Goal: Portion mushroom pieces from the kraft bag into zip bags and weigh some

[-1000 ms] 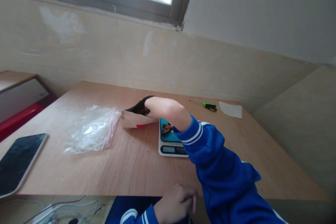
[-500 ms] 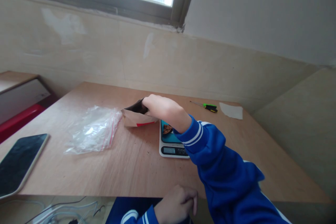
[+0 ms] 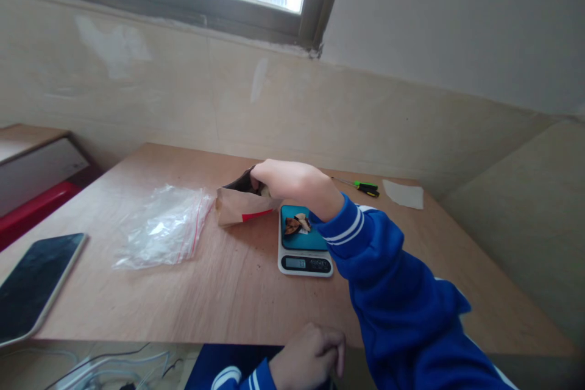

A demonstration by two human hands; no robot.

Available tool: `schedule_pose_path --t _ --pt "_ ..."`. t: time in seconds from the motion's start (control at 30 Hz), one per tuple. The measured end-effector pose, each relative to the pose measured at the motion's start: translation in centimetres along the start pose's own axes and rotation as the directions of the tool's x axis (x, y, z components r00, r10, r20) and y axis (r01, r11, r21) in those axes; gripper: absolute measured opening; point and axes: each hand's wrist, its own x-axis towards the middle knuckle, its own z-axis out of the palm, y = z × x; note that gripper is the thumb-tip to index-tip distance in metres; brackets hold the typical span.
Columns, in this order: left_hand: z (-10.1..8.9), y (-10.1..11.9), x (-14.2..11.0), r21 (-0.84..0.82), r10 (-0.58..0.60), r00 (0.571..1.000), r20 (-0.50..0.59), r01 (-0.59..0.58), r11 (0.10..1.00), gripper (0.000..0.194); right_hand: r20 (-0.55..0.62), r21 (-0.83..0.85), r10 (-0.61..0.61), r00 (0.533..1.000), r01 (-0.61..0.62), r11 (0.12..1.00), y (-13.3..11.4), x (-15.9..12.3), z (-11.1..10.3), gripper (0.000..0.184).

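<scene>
Sliding closer to the kitchen scale (image 3: 305, 273), the kraft paper bag (image 3: 240, 208) is sitting at the scale's nine o'clock, with the right hand (image 3: 292, 180) dipping its fingers into the bag's mouth, hiding any pinch. The left hand (image 3: 308, 358) is resting at six o'clock, fingers curling together.

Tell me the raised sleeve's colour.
The sleeve is bright blue with white cuff stripes, best seen in the head view.

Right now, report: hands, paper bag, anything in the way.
Right hand inside paper bag mouth. Left hand curled at table edge. Brown pieces on scale. Zip bag alongside.
</scene>
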Motion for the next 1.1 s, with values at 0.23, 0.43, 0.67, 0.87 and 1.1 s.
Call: schedule_pose_path --t 0.23,0.43,0.67,0.87,1.1 --pt "0.0 -0.1 0.0 -0.008 0.012 1.0 -0.008 -0.012 1.0 0.025 -0.129 0.105 -0.101 0.987 0.115 0.988 0.6 1.0 -0.8 0.028" --pt "0.1 -0.1 0.0 -0.013 0.011 1.0 -0.008 -0.011 1.0 0.026 -0.273 0.31 -0.196 0.942 0.279 0.909 0.2 1.7 -0.2 0.026" --pt "0.0 0.1 0.0 -0.02 0.008 1.0 -0.019 -0.009 1.0 0.025 -0.288 0.491 -0.247 0.925 0.364 0.791 1.0 0.7 0.5 0.018" --pt "0.0 0.4 -0.1 -0.057 0.022 0.999 -0.03 -0.024 0.998 0.026 -0.232 0.278 -0.097 0.968 0.162 0.947 1.0 -0.9 0.6 0.033" --pt "-1.7 3.7 -2.8 0.109 0.371 0.765 -0.527 -0.372 0.922 0.027 -0.066 0.24 -0.059 0.996 0.073 0.968 0.6 -3.1 1.4 0.039"
